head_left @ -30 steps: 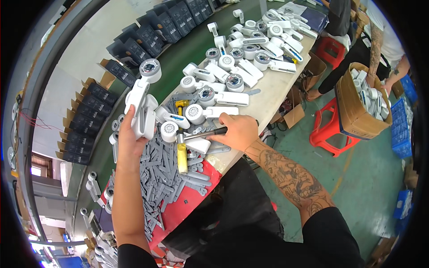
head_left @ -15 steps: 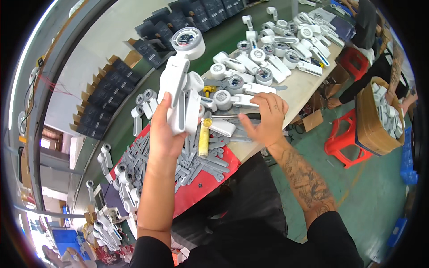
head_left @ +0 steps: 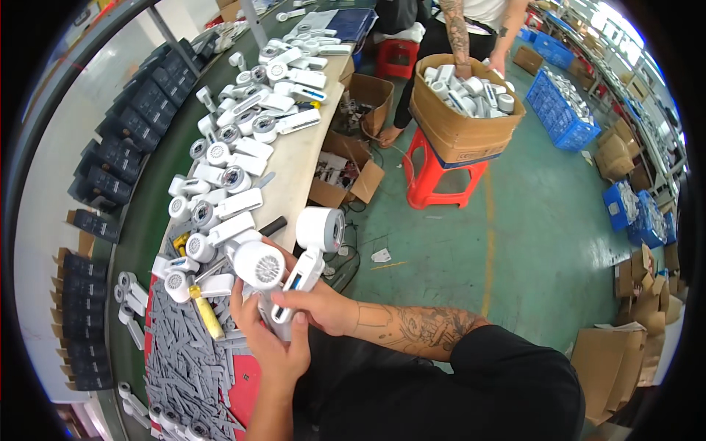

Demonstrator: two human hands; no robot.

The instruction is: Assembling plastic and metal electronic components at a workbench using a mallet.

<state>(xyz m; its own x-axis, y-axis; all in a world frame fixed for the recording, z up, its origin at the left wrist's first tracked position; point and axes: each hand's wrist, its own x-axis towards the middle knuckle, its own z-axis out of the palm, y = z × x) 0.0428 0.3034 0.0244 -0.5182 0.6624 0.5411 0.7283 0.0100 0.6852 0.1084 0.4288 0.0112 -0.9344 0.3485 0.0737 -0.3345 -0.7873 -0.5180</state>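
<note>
Close to the table's front edge my two hands meet around two white handheld fans. My left hand (head_left: 276,342) is closed on the fan with the round grille head (head_left: 259,266); its handle is partly hidden by fingers. In my right hand (head_left: 327,303) is the other fan (head_left: 321,229), its ring-shaped head raised and its thumb-pressed handle showing a dark slot. Beside them on the table lies a screwdriver with a yellow handle (head_left: 207,314). A pile of grey plastic strips (head_left: 184,360) covers much of the red mat (head_left: 246,386).
Many more white fans (head_left: 235,178) crowd the pale tabletop (head_left: 312,151). Dark boxes (head_left: 81,309) line the far left side. A co-worker's hands reach into a carton (head_left: 463,136) of fans on a red stool (head_left: 441,180). Open cartons (head_left: 346,173) sit under the table edge.
My view has swung right. My right hand, open beside the screwdriver before, now grips one of the fans. The fans my left hand held up are now lower, between both hands.
</note>
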